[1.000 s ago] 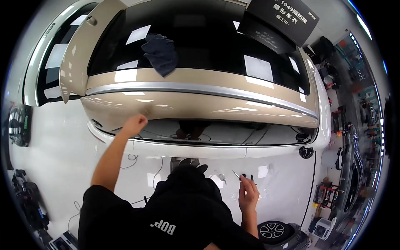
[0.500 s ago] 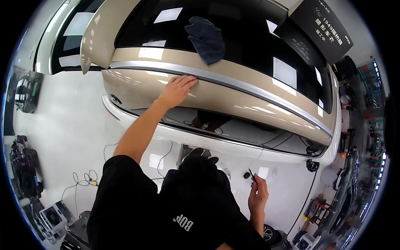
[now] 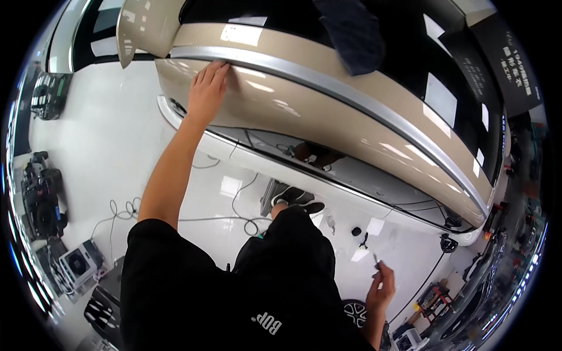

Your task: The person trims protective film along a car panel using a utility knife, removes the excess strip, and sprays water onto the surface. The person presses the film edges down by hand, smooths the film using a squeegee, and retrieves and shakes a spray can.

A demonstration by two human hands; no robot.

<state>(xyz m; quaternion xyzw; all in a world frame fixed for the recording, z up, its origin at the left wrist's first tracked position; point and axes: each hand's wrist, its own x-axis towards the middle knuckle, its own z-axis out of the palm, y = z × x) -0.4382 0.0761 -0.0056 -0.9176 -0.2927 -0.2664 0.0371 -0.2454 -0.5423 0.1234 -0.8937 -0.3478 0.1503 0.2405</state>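
Observation:
My left hand (image 3: 209, 90) lies on the beige car panel (image 3: 281, 108), fingers stretched out and fingertips at the lower edge of the silver trim strip (image 3: 304, 73). Nothing shows in that hand. Low on the right, my right hand (image 3: 381, 286) is closed around a slim pointed tool (image 3: 376, 258), held away from the car; its exact kind is too small to make out. A dark blue cloth (image 3: 354, 38) rests over the dark glass and the beige border above the strip.
A black box with white lettering (image 3: 512, 67) stands at the upper right on the car. Cables (image 3: 246, 219) run across the white floor by my feet. A small black round object (image 3: 356, 231) lies there too. A wheel (image 3: 355, 312) sits low, near my right arm.
My left hand has slid left along the trim strip. My right hand still grips the tool, now a little lower in view. The whole view has shifted, and the cloth appears higher and farther right.

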